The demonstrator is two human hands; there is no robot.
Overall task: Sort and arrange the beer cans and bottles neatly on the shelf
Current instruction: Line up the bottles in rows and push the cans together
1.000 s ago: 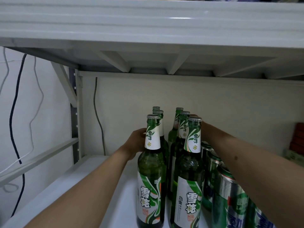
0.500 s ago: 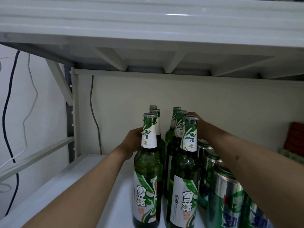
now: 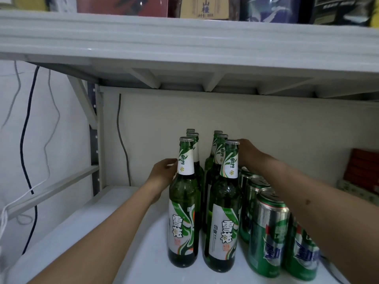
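Six tall green glass beer bottles (image 3: 183, 203) with white labels stand upright in two rows of three on a white metal shelf (image 3: 123, 232); the rear ones are mostly hidden behind the front pair. Green and silver beer cans (image 3: 268, 232) stand just to their right, partly covered by the right forearm. The left hand (image 3: 164, 173) reaches alongside the left row, its fingers out of sight behind the bottles. The right hand (image 3: 249, 152) reaches behind the right row's necks; its grip cannot be told.
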